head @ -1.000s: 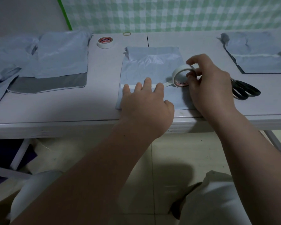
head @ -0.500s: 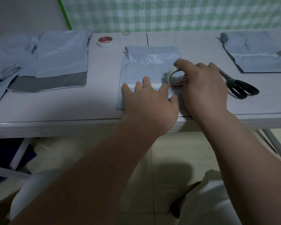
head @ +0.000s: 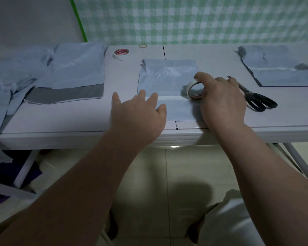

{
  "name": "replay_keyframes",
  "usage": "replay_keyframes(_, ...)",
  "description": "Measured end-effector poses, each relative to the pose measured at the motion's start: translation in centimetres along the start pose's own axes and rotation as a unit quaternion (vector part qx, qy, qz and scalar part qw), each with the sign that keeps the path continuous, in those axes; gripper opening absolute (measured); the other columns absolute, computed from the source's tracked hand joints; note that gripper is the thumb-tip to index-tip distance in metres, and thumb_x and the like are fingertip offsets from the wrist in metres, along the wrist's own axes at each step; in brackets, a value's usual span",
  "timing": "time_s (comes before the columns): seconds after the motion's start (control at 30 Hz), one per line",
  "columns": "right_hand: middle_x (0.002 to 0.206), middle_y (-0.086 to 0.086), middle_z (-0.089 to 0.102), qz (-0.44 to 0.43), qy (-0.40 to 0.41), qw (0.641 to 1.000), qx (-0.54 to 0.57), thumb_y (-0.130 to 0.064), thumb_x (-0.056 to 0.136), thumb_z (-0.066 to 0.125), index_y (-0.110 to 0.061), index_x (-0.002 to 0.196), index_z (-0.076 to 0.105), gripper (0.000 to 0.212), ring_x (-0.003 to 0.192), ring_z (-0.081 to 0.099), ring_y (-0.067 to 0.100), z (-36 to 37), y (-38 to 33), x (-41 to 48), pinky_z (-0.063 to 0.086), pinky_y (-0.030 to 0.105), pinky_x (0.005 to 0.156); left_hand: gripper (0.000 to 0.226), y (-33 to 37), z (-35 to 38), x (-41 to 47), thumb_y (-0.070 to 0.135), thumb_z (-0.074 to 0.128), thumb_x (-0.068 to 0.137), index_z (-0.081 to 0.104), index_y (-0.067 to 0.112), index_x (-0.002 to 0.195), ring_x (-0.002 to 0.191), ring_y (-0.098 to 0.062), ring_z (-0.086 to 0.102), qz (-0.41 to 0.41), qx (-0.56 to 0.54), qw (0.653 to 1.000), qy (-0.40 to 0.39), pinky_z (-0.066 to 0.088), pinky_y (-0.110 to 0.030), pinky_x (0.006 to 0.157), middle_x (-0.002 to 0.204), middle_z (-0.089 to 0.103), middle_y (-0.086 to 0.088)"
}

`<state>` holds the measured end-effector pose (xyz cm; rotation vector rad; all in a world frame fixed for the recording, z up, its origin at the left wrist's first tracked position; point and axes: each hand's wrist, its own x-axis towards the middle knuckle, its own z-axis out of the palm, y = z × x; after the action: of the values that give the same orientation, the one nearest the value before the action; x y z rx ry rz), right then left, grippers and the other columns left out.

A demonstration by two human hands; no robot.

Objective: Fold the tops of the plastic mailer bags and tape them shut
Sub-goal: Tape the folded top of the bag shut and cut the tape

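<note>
Left hand (head: 140,110): flat and spread at the near edge of the worktop (head: 64,119), palm down, fingers (head: 142,94) open and gripping nothing; the tips rest on the left end of the bag's fold.
Right hand (head: 222,102): closed round a tape roll (head: 194,90), thumb and fingers pinching its rim, the roll standing on edge at the right side of the bag.
Bag in work (head: 167,80): a pale plastic mailer lying flat in the middle of the worktop, its top folded over toward the person, with a strip of tape (head: 172,98) running along the fold from the left hand to the roll.
Step in hand: laying the strip across the fold, I'd judge.
Doing it well: press the left end down firmly so the slippery film cannot creep, keep the roll low and the strip taut, run it past the bag's right edge, then smooth it flat before cutting.
Scissors (head: 256,98): just beside the right hand, ready for the cut.
Other bags: a loose heap (head: 60,68) at far left, one taped bag (head: 281,71) at far right.
Spare roll (head: 121,54): toward the back, untouched.
</note>
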<state>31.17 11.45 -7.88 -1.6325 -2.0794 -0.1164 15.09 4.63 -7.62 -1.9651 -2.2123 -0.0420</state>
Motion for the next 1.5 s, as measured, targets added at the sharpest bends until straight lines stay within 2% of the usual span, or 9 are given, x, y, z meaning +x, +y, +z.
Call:
replay_keyframes(0.17,0.098,0.012,0.058,0.008,0.001,1.000,0.021,0.001,0.088,0.038,-0.030,0.131,0.049,0.054,0.101,0.044,0.033,0.1,0.2,0.0,0.027,0.035,0.063,0.041,-0.1,-1.3,0.4,0.037,0.021,0.097,0.049,0.012,0.113,0.103,-0.028,0.058,-0.024,-0.025,0.998,-0.046,0.009,-0.056,0.114,0.112,0.052,-0.006)
replay_keyframes(0.3,0.097,0.011,0.059,0.009,0.007,0.999,0.040,0.001,0.087,0.038,-0.031,0.130,0.049,0.054,0.099,0.044,0.032,0.3,0.2,0.1,0.027,0.034,0.064,0.035,2.3,-1.7,1.4,0.027,0.033,0.095,0.044,0.010,0.124,0.120,-0.026,0.045,0.024,-0.059,0.998,0.003,0.015,-0.048,0.112,0.132,0.043,-0.009)
replay_keyframes(0.4,0.098,0.011,0.060,0.015,0.012,0.998,0.057,-0.002,0.088,0.038,-0.032,0.130,0.049,0.052,0.100,0.044,0.031,0.5,0.5,0.1,0.026,0.034,0.065,0.044,4.7,-0.8,1.9,0.024,0.033,0.097,0.034,0.007,0.137,0.136,-0.024,0.026,0.074,-0.123,0.989,-0.036,0.016,-0.043,0.114,0.150,0.024,-0.010)
replay_keyframes(0.67,0.105,0.009,0.062,0.027,0.007,0.993,0.116,-0.007,0.090,0.038,-0.036,0.132,0.047,0.052,0.103,0.048,0.033,1.0,1.1,0.5,0.035,0.037,0.074,0.057,5.5,0.6,1.5,0.036,0.025,0.100,0.018,0.009,0.150,0.145,-0.026,0.012,0.080,-0.113,0.989,-0.043,0.010,-0.041,0.117,0.158,0.011,-0.013)
replay_keyframes(0.77,0.109,0.008,0.065,0.017,0.003,0.989,0.144,-0.006,0.089,0.038,-0.037,0.132,0.048,0.054,0.106,0.051,0.033,1.2,1.7,0.8,0.042,0.039,0.081,0.057,5.7,0.4,1.3,0.037,0.025,0.100,0.020,0.010,0.149,0.145,-0.027,0.011,0.073,-0.112,0.990,-0.034,0.010,-0.040,0.116,0.158,0.012,-0.013)
replay_keyframes(0.97,0.098,0.010,0.062,-0.007,0.020,0.998,0.066,-0.005,0.090,0.035,-0.035,0.131,0.051,0.054,0.104,0.040,0.031,0.0,3.1,0.9,0.030,0.034,0.064,0.055,5.7,0.6,1.4,0.035,0.025,0.098,0.026,0.007,0.145,0.140,-0.026,0.022,0.082,-0.084,0.993,-0.014,0.017,-0.041,0.113,0.153,0.022,-0.015)
replay_keyframes(1.17,0.094,0.016,0.058,-0.050,0.067,0.996,-0.022,0.001,0.080,0.042,-0.024,0.121,0.061,0.051,0.095,0.044,0.036,-0.2,4.1,0.8,0.026,0.035,0.059,0.054,5.7,0.6,1.5,0.034,0.024,0.098,0.025,0.009,0.146,0.140,-0.025,0.022,0.081,-0.083,0.993,-0.017,0.016,-0.043,0.114,0.153,0.021,-0.014)
replay_keyframes(1.33,0.095,0.016,0.060,-0.051,0.081,0.995,-0.014,0.002,0.081,0.043,-0.020,0.121,0.062,0.050,0.088,0.047,0.036,0.1,4.0,0.8,0.027,0.035,0.061,0.054,5.8,0.3,1.7,0.035,0.021,0.098,0.022,0.016,0.148,0.139,-0.027,0.024,0.082,-0.063,0.994,-0.029,0.015,-0.047,0.114,0.153,0.022,-0.016)
replay_keyframes(1.5,0.099,0.012,0.062,-0.024,0.071,0.997,0.007,-0.001,0.084,0.041,-0.022,0.128,0.056,0.051,0.099,0.047,0.035,0.0,3.9,0.7,0.027,0.035,0.062,0.054,6.5,0.1,1.7,0.039,0.017,0.098,0.015,0.026,0.150,0.141,-0.031,0.022,0.067,-0.038,0.996,-0.047,0.013,-0.052,0.114,0.155,0.017,-0.019)
